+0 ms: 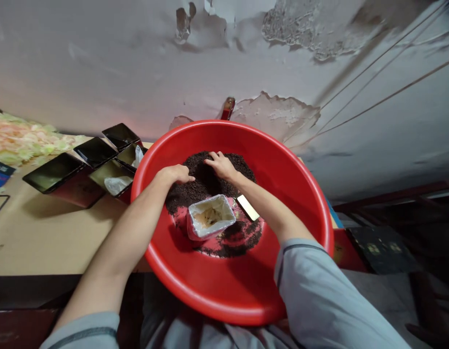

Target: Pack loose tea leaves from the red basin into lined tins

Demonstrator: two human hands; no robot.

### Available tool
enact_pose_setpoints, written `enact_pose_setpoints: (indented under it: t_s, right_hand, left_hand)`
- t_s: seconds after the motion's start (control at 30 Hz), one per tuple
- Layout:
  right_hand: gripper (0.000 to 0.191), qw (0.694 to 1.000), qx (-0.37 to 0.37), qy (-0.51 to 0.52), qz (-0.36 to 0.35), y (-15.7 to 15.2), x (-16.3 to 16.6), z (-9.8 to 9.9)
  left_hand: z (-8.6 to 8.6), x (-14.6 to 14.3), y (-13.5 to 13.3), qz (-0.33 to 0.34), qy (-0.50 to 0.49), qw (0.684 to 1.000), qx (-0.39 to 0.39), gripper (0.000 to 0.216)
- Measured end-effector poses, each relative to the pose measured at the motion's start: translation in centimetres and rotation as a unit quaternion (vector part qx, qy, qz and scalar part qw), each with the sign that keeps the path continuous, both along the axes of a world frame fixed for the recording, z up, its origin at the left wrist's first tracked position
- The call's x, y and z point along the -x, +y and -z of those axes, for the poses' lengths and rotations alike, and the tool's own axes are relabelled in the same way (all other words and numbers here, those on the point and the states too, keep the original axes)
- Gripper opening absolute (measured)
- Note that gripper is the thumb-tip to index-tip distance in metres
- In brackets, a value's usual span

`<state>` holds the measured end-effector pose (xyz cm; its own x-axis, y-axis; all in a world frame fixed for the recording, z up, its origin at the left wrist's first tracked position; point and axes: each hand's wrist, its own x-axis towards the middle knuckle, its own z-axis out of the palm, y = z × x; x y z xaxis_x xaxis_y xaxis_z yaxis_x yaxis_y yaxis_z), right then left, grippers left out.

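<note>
A heap of dark, loose, crumbly leaf-like bits (pixel 195 191), resembling dry tea, lies in a big red plastic basin (pixel 224 286). At the heap's left side, my left hand (pixel 178 173) rests with its thumb stretched out; its other fingers are partly hidden. My right hand (pixel 221 166) touches the back of the heap, fingers spread and apart. Nearer me in the basin stands a small open box with a clear plastic liner (pixel 211 217), a few dark bits at its bottom. Beside it, under my right forearm, lies a pale gold rectangular piece (pixel 248 207).
Several dark open boxes (pixel 66 179) stand left of the basin on a tan table (pixel 46 237), two with plastic liners showing. Pale artificial-looking flowers (pixel 24 138) lie at far left. A peeling wall (pixel 137 63) rises behind. A dark box (pixel 382 249) sits at right.
</note>
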<state>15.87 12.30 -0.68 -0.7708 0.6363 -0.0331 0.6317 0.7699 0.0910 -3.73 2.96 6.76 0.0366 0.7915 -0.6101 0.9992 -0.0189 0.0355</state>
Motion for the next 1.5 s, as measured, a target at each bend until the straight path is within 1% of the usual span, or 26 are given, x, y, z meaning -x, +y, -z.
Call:
enact_pose_setpoints:
  t_s: [0.1, 0.23, 0.3, 0.37, 0.47, 0.53, 0.6, 0.73, 0.83, 0.93, 1.0, 1.07, 1.13, 1.2, 1.23, 1.27, 1.3, 1.33, 1.37, 1.4, 1.43, 1.5]
  right_hand:
    - [0.056, 0.999, -0.003, 0.034, -0.008, -2.1, -1.2, -3.2]
    - [0.056, 0.996, 0.025, 0.059, -0.064, -7.0, -2.8, -7.8]
    - [0.055, 0.993, 0.045, 0.040, -0.100, -9.9, -3.2, -9.5]
    - [0.056, 0.990, 0.061, 0.007, -0.131, -12.6, -3.4, -10.5]
    - [0.058, 0.984, 0.076, -0.042, -0.158, -15.3, -3.2, -10.7]
    - [0.054, 0.982, 0.078, -0.055, -0.166, -16.0, -3.1, -10.5]
    - [0.048, 0.980, 0.084, -0.042, -0.177, -16.1, -3.1, -10.3]
    - [0.038, 0.974, 0.123, 0.005, -0.191, -15.7, -3.2, -10.4]
    - [0.029, 0.970, 0.157, 0.006, -0.184, -15.5, -3.0, -10.6]
    - [0.025, 0.968, 0.182, 0.023, -0.172, -14.9, -3.1, -10.8]
    - [0.022, 0.964, 0.195, 0.069, -0.168, -13.9, -3.6, -11.0]
    - [0.024, 0.959, 0.200, 0.132, -0.155, -12.1, -4.5, -11.0]
    - [0.030, 0.963, 0.176, 0.175, -0.108, -9.8, -5.8, -10.3]
    - [0.042, 0.977, 0.126, 0.171, -0.028, -7.5, -6.9, -8.3]
    - [0.057, 0.983, 0.097, 0.152, 0.018, -6.5, -7.4, -6.9]
    - [0.078, 0.987, 0.086, 0.121, 0.062, -5.8, -7.8, -5.2]
    - [0.097, 0.987, 0.089, 0.085, 0.103, -5.3, -7.9, -3.3]
    - [0.111, 0.984, 0.104, 0.042, 0.135, -5.0, -8.0, -1.4]
    - [0.120, 0.981, 0.127, -0.002, 0.144, -4.9, -7.8, 0.5]
    - [0.123, 0.979, 0.138, -0.039, 0.148, -4.8, -7.6, 2.2]
    - [0.122, 0.978, 0.134, -0.058, 0.149, -4.6, -7.2, 3.7]
    - [0.121, 0.979, 0.110, -0.074, 0.154, -3.8, -6.1, 5.5]
  left_hand:
    - [0.0, 0.1, 0.0, 0.000, -0.001, 1.000, 0.008, 0.050]
    - [0.1, 0.0, -0.2, -0.015, -0.022, 1.000, 0.014, 0.051]
    - [0.2, 0.1, -0.2, -0.017, -0.031, 0.999, 0.011, 0.050]
    - [0.5, 0.2, -0.2, -0.017, -0.037, 0.999, 0.009, 0.049]
    - [1.0, 0.4, 0.0, -0.033, -0.052, 0.998, 0.017, 0.048]
    - [1.4, 0.6, 0.1, -0.057, -0.068, 0.996, 0.025, 0.050]
    - [1.8, 0.7, 0.1, -0.076, -0.085, 0.993, 0.028, 0.055]
    - [2.1, 0.9, 0.1, -0.074, -0.094, 0.992, 0.029, 0.056]
    - [1.9, 0.7, 0.0, -0.068, -0.088, 0.993, 0.030, 0.054]
    - [1.5, 0.5, -0.1, -0.053, -0.078, 0.995, 0.029, 0.056]
    - [1.3, 0.4, -0.1, -0.037, -0.080, 0.996, 0.031, 0.058]
    - [1.2, 0.4, -0.1, -0.029, -0.087, 0.995, 0.032, 0.060]
    - [1.1, 0.4, 0.0, -0.019, -0.088, 0.996, 0.025, 0.060]
    - [1.0, 0.4, 0.0, -0.005, -0.076, 0.997, 0.015, 0.060]
    - [0.9, 0.4, 0.0, 0.002, -0.068, 0.998, 0.010, 0.060]
    - [0.8, 0.3, 0.0, 0.008, -0.061, 0.998, 0.006, 0.060]
    - [0.7, 0.2, 0.0, 0.013, -0.056, 0.998, 0.003, 0.059]
    - [0.5, 0.1, 0.0, 0.016, -0.050, 0.999, 0.001, 0.059]
    - [0.4, 0.0, -0.1, 0.020, -0.047, 0.999, -0.001, 0.059]
    - [0.2, -0.1, -0.1, 0.024, -0.045, 0.999, -0.005, 0.059]
    - [0.1, -0.2, -0.1, 0.027, -0.044, 0.999, -0.009, 0.060]
    - [-0.1, -0.4, -0.2, 0.031, -0.043, 0.998, -0.015, 0.060]
